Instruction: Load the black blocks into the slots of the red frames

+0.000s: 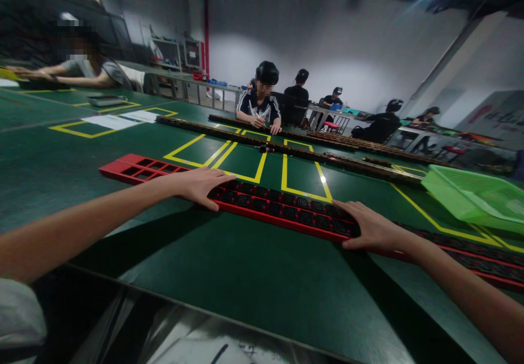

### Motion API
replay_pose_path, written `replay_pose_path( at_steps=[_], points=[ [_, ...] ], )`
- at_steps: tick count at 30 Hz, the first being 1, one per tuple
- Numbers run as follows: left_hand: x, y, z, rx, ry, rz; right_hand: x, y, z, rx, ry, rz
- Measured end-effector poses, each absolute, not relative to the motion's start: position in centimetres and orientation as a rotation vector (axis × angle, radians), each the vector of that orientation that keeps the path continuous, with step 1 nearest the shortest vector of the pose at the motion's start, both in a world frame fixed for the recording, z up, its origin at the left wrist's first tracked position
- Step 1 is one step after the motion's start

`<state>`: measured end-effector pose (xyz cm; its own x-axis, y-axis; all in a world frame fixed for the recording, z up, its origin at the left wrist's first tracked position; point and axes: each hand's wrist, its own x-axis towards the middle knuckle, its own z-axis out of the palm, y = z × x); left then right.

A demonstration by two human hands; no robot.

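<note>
Watching from afar through the head camera, I am seeing both bare hands spanning a long red strip (249, 204), which is lying slantwise on the green table (254, 276), near the edge closest to the wearer. The left hand (200, 185) is grasping the strip left of its middle, with the thumb pressing along the near side and the fingers reaching over toward the far side. The right hand (370, 226) is gripping it farther right in the same pinch, thumb near and fingers beyond. Between the hands, black square pieces (290, 213) are sitting in rows in the strip's cells, while beyond the left hand the red grid is showing dark cells. Past the right wrist, more red strips (483, 263) with dark pieces are running rightward; I cannot tell whether they are joining the held one. A light green basket (462, 195) is standing behind them. Farther across, yellow tape (262, 167) is marking out shapes, a long dark strip (303, 152) is stretching over the tabletop, and a co-worker (262, 105) is leaning in at the far side.
</note>
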<state>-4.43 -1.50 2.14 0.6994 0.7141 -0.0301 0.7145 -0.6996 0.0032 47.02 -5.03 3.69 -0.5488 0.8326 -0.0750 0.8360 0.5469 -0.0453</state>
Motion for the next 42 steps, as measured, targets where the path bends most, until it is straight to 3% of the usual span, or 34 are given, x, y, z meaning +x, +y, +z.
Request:
replay_pose_path(
  at_steps=[6,15,20,23,28,33,42],
  points=[
    [-10.9,-1.1,2.5,2.792,1.499,-0.057,37.6,-3.5,3.6,1.361,2.833,-0.075],
    [-2.6,0.9,1.6,3.005,1.157,0.085,20.8,1.2,2.7,1.310,2.947,-0.011],
    [-4.3,3.5,1.3,2.835,1.318,0.032,15.6,3.5,2.5,1.296,2.956,-0.181],
    [-5.6,4.1,1.6,2.802,1.336,-0.029,18.3,4.3,3.0,1.138,2.893,-0.351],
    [-5.8,4.2,1.8,2.805,1.318,0.000,33.6,2.4,4.4,1.438,2.614,-0.172],
    [-5.7,3.8,2.3,2.793,1.311,0.004,47.6,-0.4,5.4,1.676,2.430,-0.329],
    [-6.9,4.8,2.8,2.709,1.436,-0.014,46.1,0.4,5.1,1.639,2.657,-0.202]
  ],
)
